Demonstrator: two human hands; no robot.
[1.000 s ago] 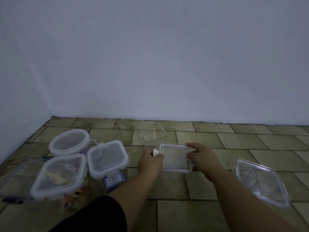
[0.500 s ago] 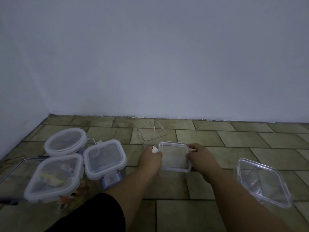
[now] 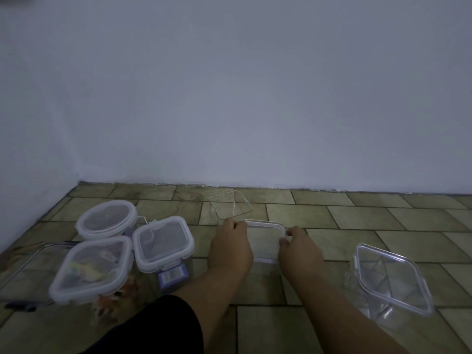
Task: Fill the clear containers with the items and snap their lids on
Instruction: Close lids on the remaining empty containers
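With both hands [image 3: 231, 247] [image 3: 300, 250] in grip on the lid [image 3: 265, 238], closed tubs [image 3: 163, 241] left, empty container [image 3: 229, 204] behind

A clear square lid [image 3: 265, 238] sits level over its container at centre, three lidded containers [image 3: 163, 242] cluster at 9 o'clock (one round), an open container [image 3: 231, 204] at 12, another lidded one [image 3: 393, 279] tilted at 3.

Containers spread across the floor [image 3: 357, 221]
Three lidded containers [image 3: 163, 241] sit left; a square lid [image 3: 265, 241] lies centre, an open container [image 3: 229, 204] behind it, another container [image 3: 393, 277] right
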